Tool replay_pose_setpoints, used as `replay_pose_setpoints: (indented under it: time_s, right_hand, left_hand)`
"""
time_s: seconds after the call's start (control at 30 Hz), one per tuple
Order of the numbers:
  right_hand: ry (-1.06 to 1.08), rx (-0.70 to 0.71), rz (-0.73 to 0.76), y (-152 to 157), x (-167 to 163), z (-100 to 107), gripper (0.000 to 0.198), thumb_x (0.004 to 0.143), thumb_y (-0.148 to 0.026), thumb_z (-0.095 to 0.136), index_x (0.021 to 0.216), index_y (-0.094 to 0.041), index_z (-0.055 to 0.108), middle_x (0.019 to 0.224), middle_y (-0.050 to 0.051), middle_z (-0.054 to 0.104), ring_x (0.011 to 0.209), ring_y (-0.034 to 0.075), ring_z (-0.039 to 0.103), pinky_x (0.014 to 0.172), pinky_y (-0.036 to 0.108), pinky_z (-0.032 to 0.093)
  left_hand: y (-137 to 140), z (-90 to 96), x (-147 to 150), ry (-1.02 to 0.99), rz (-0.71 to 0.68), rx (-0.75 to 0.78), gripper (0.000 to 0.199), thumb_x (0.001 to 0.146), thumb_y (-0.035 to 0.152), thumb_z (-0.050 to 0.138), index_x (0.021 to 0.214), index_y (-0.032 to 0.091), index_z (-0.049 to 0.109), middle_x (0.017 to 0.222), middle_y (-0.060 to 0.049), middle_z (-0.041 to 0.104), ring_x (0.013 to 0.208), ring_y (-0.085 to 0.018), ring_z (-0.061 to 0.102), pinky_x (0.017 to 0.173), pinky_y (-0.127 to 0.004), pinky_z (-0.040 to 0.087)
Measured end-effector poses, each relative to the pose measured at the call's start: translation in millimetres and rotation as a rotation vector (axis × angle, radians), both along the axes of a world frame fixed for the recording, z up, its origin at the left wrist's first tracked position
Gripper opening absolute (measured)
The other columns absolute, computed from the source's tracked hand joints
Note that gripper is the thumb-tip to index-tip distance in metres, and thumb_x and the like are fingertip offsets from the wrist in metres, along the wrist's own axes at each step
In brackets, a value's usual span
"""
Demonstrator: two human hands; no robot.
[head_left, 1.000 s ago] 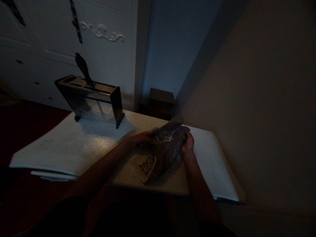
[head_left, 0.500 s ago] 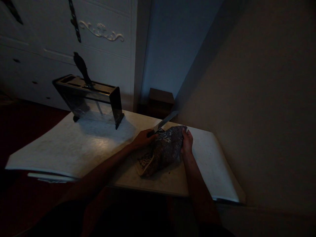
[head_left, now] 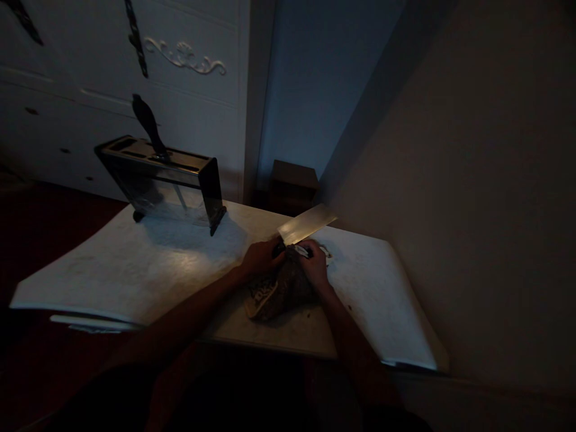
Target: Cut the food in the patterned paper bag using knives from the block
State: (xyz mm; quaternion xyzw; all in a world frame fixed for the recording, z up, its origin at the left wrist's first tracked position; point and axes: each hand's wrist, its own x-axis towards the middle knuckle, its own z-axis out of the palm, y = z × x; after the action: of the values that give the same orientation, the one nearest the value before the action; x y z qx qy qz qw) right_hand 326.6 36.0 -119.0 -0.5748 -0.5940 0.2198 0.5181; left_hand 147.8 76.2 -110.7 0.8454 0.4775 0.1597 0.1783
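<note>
My left hand is closed round the dark handle of a broad-bladed kitchen knife. Its blade points away to the right and catches the light. Bunched in my right hand is a dark patterned cloth, pinched up close to the knife's handle end. The lower part of the cloth, with a pale-edged corner, rests on the white tabletop. My fingers hide where the cloth meets the knife.
A knife block with clear sides stands at the table's back left, one black-handled knife upright in it. White cabinet doors are behind it. A brown box sits beyond the back edge, and a wall rises at right.
My right hand has moved left and bunched the cloth, which was spread out before, near the knife handle. The blade has turned so that its broad face shows.
</note>
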Motion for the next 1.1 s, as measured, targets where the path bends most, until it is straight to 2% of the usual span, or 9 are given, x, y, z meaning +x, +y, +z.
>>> replay_pose_setpoints:
  time_s: [0.13,0.23,0.47,0.67,0.87,1.1]
  right_hand:
    - [0.054,0.016,-0.127,-1.2,-4.9,4.9,0.027,0.069,-0.041,0.071,0.069,-0.018,0.057,0.064,-0.004,0.055,0.063,0.013,0.049,0.06,0.024,0.039]
    - [0.151,0.058,-0.254,0.0,-3.2,7.9,0.033,0.07,-0.046,0.072,0.072,-0.017,0.058,0.065,-0.004,0.053,0.063,0.012,0.047,0.06,0.024,0.038]
    - [0.308,0.135,-0.482,8.4,28.3,11.8,0.042,0.07,-0.055,0.071,0.071,-0.016,0.055,0.065,-0.005,0.048,0.064,0.011,0.041,0.059,0.024,0.036]
    - [0.523,0.133,-0.554,10.8,52.7,5.2,0.048,0.071,-0.062,0.068,0.069,-0.018,0.048,0.063,-0.007,0.042,0.06,0.009,0.037,0.054,0.022,0.036]
    - [0.71,0.059,-0.595,9.2,58.4,5.2,0.049,0.067,-0.061,0.072,0.07,-0.018,0.047,0.064,-0.006,0.048,0.059,0.009,0.043,0.052,0.022,0.039]
    - [0.795,0.032,-0.573,10.1,55.2,6.0,0.05,0.062,-0.061,0.073,0.074,-0.018,0.05,0.067,-0.004,0.055,0.062,0.011,0.05,0.055,0.024,0.045]
  left_hand:
    - [1.9,-0.9,-1.3,0.042,-0.049,0.019,0.05,0.09,0.052,0.045,0.123,0.017,0.059,0.103,-0.013,0.072,0.094,-0.029,0.069,0.078,-0.034,0.05]
    - [3.7,-1.3,-3.2,0.005,-0.067,0.027,0.049,0.09,0.05,0.047,0.124,0.018,0.059,0.105,-0.012,0.072,0.095,-0.028,0.069,0.08,-0.034,0.05]
    - [10.2,1.7,-10.6,0.001,-0.146,0.05,0.049,0.09,0.05,0.047,0.126,0.019,0.059,0.107,-0.012,0.072,0.094,-0.029,0.069,0.08,-0.035,0.05]
    - [16.8,-1.6,-14.5,0.043,-0.184,0.059,0.049,0.091,0.05,0.046,0.127,0.02,0.06,0.105,-0.012,0.072,0.092,-0.029,0.069,0.077,-0.034,0.049]
    - [17.1,-3.6,-15.7,0.046,-0.169,0.072,0.049,0.09,0.052,0.047,0.125,0.022,0.062,0.103,-0.01,0.073,0.091,-0.027,0.069,0.077,-0.032,0.048]
    - [13.7,1.5,-13.2,0.061,-0.052,0.091,0.048,0.09,0.052,0.048,0.126,0.023,0.061,0.113,-0.009,0.071,0.098,-0.026,0.067,0.08,-0.032,0.048]
